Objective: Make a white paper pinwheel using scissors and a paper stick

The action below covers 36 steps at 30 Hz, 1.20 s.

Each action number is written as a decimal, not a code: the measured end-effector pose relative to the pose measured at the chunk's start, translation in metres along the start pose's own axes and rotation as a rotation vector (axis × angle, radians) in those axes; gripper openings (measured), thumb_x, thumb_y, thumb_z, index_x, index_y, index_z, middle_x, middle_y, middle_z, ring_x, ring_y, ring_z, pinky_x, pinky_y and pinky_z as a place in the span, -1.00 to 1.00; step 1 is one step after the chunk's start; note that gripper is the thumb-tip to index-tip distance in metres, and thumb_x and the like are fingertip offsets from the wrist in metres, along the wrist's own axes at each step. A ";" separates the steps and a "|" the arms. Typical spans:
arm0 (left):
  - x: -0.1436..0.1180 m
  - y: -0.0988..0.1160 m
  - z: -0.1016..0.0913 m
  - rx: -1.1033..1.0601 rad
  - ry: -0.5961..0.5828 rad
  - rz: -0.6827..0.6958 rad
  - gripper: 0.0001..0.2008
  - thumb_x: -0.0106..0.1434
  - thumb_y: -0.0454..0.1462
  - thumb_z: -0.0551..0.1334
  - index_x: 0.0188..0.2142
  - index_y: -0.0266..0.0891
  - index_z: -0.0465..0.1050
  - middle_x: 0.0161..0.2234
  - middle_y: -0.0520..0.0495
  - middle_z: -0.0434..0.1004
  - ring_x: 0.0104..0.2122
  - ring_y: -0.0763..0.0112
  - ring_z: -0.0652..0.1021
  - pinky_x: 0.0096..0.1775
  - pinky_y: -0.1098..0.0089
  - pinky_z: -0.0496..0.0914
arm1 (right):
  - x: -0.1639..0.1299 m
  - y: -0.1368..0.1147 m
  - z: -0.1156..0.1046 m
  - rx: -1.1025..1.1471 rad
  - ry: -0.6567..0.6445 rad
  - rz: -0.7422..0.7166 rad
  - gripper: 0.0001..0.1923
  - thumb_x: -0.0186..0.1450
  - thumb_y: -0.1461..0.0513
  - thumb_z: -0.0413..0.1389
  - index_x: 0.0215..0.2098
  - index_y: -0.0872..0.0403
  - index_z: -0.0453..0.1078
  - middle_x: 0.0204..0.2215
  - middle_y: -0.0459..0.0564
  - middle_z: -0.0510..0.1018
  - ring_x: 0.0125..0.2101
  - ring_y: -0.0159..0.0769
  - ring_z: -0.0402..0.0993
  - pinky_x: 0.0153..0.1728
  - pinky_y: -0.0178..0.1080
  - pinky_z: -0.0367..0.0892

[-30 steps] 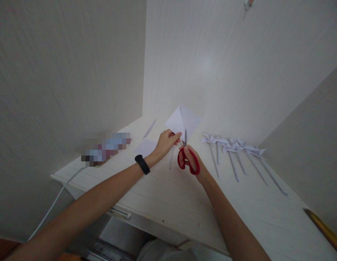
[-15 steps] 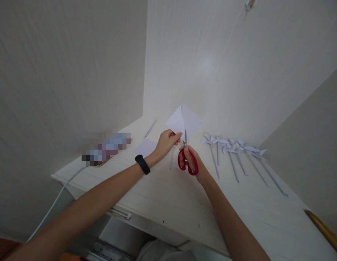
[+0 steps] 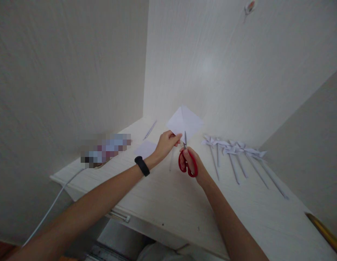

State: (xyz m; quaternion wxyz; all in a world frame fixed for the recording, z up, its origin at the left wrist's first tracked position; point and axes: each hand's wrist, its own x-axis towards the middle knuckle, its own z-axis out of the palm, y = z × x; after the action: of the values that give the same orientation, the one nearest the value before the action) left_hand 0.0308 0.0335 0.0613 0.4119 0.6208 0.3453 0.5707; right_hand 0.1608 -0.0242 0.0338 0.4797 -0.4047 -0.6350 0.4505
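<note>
A creased square sheet of white paper [image 3: 188, 121] is held up above the table, turned like a diamond. My left hand [image 3: 168, 141] pinches it near its lower corner. Red-handled scissors [image 3: 196, 167] are in my right hand [image 3: 194, 157], the fingers through the loops. Their blades point away from me and lie at the paper's lower corner; one blade shows in front of the sheet. Beneath my left hand, another white paper piece [image 3: 144, 148] lies on the table. A thin paper stick [image 3: 171, 161] lies between my hands, partly hidden.
Several paper pinwheels [image 3: 233, 146] on sticks lie at the right of the white table [image 3: 157, 195]. Another thin stick [image 3: 150, 129] rests at the back left. A blurred-out object with a white cable [image 3: 55, 203] stands at the left edge. Walls close the back and sides.
The paper has tilted slightly, and its crease shows less strongly. Both hands stay nearly in place, and the whole view has shifted a little.
</note>
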 end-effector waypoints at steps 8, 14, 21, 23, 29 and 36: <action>-0.004 -0.001 0.001 -0.037 -0.015 0.038 -0.71 0.16 -0.10 0.21 -0.51 -0.29 0.32 -0.59 0.04 0.39 -0.59 0.53 0.39 -0.48 0.47 0.29 | 0.001 0.000 0.000 0.033 0.024 -0.014 -0.64 0.29 -0.08 -0.05 -0.38 0.04 0.18 -0.73 -0.25 0.27 -0.76 -0.48 0.17 -0.74 -0.40 0.10; -0.010 0.001 0.004 0.039 -0.110 0.081 -0.71 0.23 -0.12 0.13 -0.49 -0.30 0.35 -0.58 0.03 0.40 -0.58 0.53 0.40 -0.47 0.47 0.29 | -0.001 -0.005 0.001 0.025 0.048 -0.029 -0.61 0.29 -0.09 -0.06 -0.44 0.04 0.15 -0.72 -0.23 0.27 -0.75 -0.49 0.17 -0.73 -0.39 0.09; -0.011 0.007 0.002 0.103 -0.126 0.095 -0.67 0.25 -0.16 0.09 -0.58 -0.28 0.31 -0.62 0.04 0.39 -0.60 0.54 0.38 -0.46 0.47 0.28 | -0.004 -0.009 0.000 0.115 0.002 -0.028 -0.63 0.30 -0.09 -0.05 -0.36 0.04 0.19 -0.65 -0.21 0.27 -0.69 -0.47 0.16 -0.68 -0.36 0.10; -0.011 0.007 0.002 0.122 -0.136 0.097 -0.68 0.24 -0.18 0.09 -0.59 -0.28 0.31 -0.63 0.06 0.37 -0.61 0.54 0.37 -0.47 0.47 0.27 | -0.005 -0.008 -0.001 0.156 -0.029 -0.050 -0.65 0.31 -0.07 -0.05 -0.33 0.04 0.19 -0.63 -0.21 0.26 -0.66 -0.46 0.16 -0.64 -0.35 0.12; -0.012 0.006 0.004 0.122 -0.169 0.093 -0.69 0.22 -0.19 0.10 -0.61 -0.27 0.27 -0.65 0.08 0.34 -0.63 0.55 0.34 -0.50 0.48 0.23 | -0.003 -0.003 -0.003 0.196 -0.053 -0.060 -0.67 0.33 -0.05 -0.07 -0.31 0.03 0.21 -0.61 -0.19 0.26 -0.64 -0.44 0.16 -0.61 -0.34 0.13; -0.014 0.010 0.005 0.096 -0.167 0.066 -0.71 0.21 -0.21 0.10 -0.61 -0.28 0.28 -0.67 0.08 0.31 -0.64 0.56 0.33 -0.51 0.48 0.22 | -0.003 -0.002 -0.001 0.204 -0.040 -0.071 -0.66 0.32 -0.07 -0.07 -0.30 0.03 0.21 -0.58 -0.17 0.28 -0.62 -0.43 0.20 -0.59 -0.33 0.17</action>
State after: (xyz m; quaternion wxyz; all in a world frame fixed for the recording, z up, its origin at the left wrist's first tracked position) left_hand 0.0341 0.0161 0.0644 0.3900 0.6961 0.3163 0.5130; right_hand 0.1620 -0.0277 0.0355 0.5211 -0.3219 -0.6092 0.5037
